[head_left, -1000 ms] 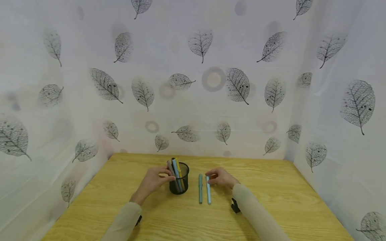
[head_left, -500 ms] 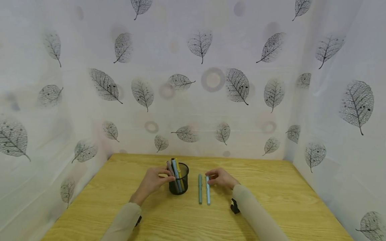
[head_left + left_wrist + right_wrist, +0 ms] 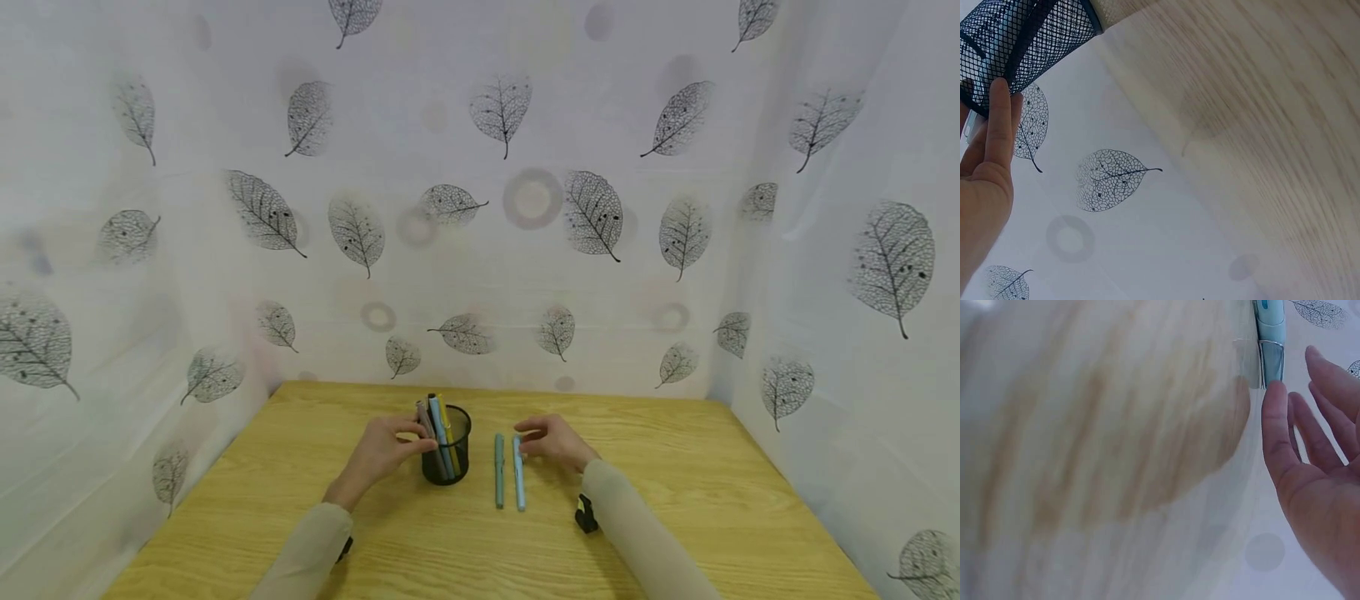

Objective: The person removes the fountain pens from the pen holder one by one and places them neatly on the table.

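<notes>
A black mesh pen holder (image 3: pixel 457 454) stands upright on the table with several pens (image 3: pixel 437 417) in it, among them light blue, yellow and greyish ones. My left hand (image 3: pixel 381 448) holds its left side near the rim; in the left wrist view the thumb lies along the mesh and the other fingers are partly hidden. To the right, a green pen (image 3: pixel 499 471) and a light blue pen (image 3: pixel 519 477) lie side by side, lengthwise. At the far end of the light blue pen is my right hand (image 3: pixel 553 442), its fingers loosely bent and apart, one fingertip close to the pen's end.
The wooden table (image 3: pixel 660 500) ends at a pale curtain (image 3: pixel 480 250) printed with leaves, which encloses the back and both sides. Dark wrist devices (image 3: pixel 586 514) sit beneath the sleeves.
My right hand's fingers have lifted slightly up and away from the light blue pen. The left hand stays at the pen holder, and the pens lie where they were.
</notes>
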A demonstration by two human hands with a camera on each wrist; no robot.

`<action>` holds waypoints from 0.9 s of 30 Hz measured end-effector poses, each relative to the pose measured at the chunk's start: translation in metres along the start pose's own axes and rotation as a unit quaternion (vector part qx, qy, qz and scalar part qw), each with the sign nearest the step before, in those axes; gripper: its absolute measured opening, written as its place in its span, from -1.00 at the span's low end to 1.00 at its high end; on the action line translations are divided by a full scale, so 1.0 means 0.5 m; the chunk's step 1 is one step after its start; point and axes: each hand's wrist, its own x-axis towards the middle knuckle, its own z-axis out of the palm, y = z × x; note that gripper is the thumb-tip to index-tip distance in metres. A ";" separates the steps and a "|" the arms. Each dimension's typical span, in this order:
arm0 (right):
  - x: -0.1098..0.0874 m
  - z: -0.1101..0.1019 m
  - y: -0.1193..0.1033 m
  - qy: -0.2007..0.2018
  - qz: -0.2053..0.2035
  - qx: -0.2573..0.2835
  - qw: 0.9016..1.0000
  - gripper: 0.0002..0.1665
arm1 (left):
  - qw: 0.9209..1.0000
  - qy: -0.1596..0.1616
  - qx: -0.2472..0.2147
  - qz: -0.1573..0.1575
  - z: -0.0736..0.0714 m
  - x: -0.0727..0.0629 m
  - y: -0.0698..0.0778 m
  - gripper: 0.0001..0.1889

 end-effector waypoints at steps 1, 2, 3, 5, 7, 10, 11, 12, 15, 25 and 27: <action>0.001 0.000 0.000 0.005 0.000 -0.002 1.000 -0.49 | 1.000 -0.001 -0.001 0.002 0.000 0.000 0.000 -0.83; 0.001 0.000 -0.001 0.010 0.000 -0.002 1.000 -0.49 | 1.000 -0.001 -0.002 0.003 0.000 0.000 -0.001 -0.82; 0.002 0.000 -0.002 0.015 -0.001 -0.004 1.000 -0.49 | 1.000 -0.001 -0.005 0.005 0.001 0.000 -0.001 -0.82; 0.003 0.000 -0.005 0.023 -0.002 -0.007 1.000 -0.49 | 1.000 -0.001 -0.008 0.008 0.001 -0.001 0.000 -0.82; 0.004 0.001 -0.010 0.030 -0.004 -0.010 0.999 -0.49 | 1.000 0.000 -0.009 0.009 0.001 -0.001 0.001 -0.82; 0.007 0.004 -0.017 0.035 -0.009 -0.005 0.999 -0.48 | 1.000 0.001 -0.010 0.007 0.001 -0.002 0.001 -0.83; 0.008 0.005 -0.018 0.034 -0.012 0.000 0.999 -0.48 | 1.000 0.002 -0.010 0.006 0.001 -0.002 0.001 -0.83; 0.010 0.007 -0.020 0.033 -0.016 0.005 0.999 -0.47 | 1.000 0.002 -0.012 0.005 0.000 -0.002 0.001 -0.83; 0.006 0.013 -0.040 0.032 -0.032 0.021 0.999 -0.50 | 1.000 0.003 -0.015 0.002 0.000 -0.003 0.002 -0.83; -0.018 0.037 -0.131 0.034 -0.061 0.036 0.997 -0.59 | 1.000 0.001 -0.009 -0.005 -0.001 -0.004 0.007 -0.85; -0.013 0.042 -0.136 0.034 -0.063 0.040 0.997 -0.59 | 1.000 0.000 -0.009 -0.007 -0.001 -0.004 0.008 -0.85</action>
